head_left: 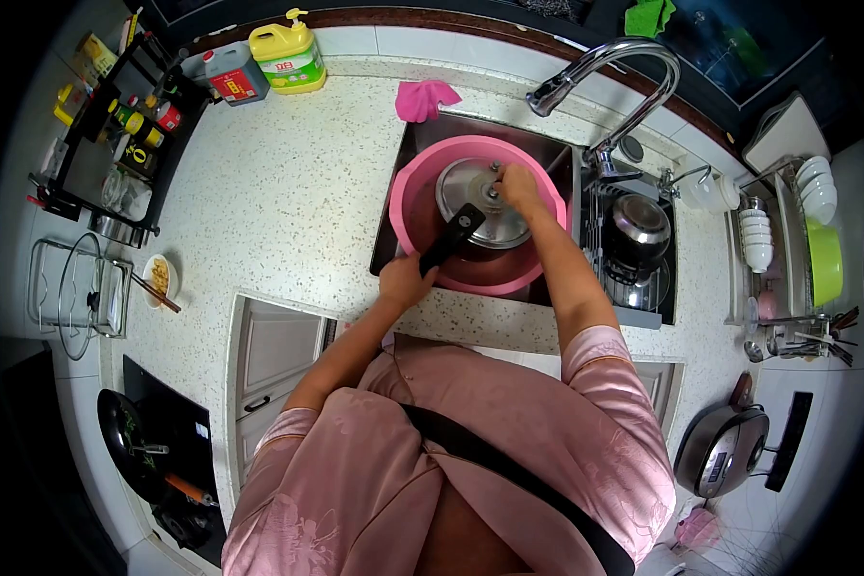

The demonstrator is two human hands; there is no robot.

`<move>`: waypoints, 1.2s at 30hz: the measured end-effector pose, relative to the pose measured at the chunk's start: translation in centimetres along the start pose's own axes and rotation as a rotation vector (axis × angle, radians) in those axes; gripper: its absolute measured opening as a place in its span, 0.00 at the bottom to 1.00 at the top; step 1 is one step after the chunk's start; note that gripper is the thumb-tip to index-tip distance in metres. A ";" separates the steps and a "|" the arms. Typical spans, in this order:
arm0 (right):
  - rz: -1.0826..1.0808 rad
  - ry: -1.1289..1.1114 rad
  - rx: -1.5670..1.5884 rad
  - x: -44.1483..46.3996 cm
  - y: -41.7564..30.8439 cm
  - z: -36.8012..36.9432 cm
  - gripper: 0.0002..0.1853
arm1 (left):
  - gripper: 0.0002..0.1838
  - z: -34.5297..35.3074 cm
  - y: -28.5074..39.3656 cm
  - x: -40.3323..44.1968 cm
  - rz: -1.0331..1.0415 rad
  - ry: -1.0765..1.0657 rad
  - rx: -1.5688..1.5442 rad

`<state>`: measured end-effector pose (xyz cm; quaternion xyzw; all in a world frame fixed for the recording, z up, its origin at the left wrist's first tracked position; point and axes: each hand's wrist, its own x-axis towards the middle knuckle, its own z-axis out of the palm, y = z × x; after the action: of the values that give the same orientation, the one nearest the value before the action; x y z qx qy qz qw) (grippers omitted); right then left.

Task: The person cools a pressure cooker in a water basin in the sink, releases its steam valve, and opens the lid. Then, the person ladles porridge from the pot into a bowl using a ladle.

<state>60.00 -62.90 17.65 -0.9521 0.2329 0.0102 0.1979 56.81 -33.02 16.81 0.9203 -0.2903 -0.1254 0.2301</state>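
Note:
A pink basin point(415, 192) sits in the left bowl of the steel sink point(386, 252). Inside the basin is a round metal pressure-cooker lid point(466, 182) with a long black handle point(451, 238). My left hand point(406, 281) is closed round the lower end of that handle, at the basin's near rim. On top of the lid, near its metal valve, my right hand point(518, 187) has its fingers bent together; whatever is under the fingertips is too small to make out.
A chrome faucet point(667, 62) arches behind the sink. Metal pots point(640, 223) stand in the right bowl. A pink cloth point(426, 99) lies at the sink's back left corner. Yellow point(288, 56) and grey point(235, 75) jugs stand at the back. At left is a small bowl point(159, 278) with chopsticks.

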 end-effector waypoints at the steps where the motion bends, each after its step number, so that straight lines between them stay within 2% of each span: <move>1: 0.009 0.001 0.000 0.0 -0.1 0.0 0.11 | 0.19 0.0 0.0 0.0 0.005 0.003 0.002; 29: -0.053 0.147 -0.006 0.0 1.2 1.1 0.07 | 0.20 0.8 -0.7 0.1 0.059 0.046 -0.028; 36: -0.079 0.150 0.059 -1.1 0.4 0.2 0.09 | 0.19 0.5 -0.4 0.0 0.036 0.024 0.019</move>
<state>58.89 -62.68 17.42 -0.9524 0.2097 -0.0758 0.2080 56.82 -32.91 16.23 0.9186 -0.3050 -0.1077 0.2272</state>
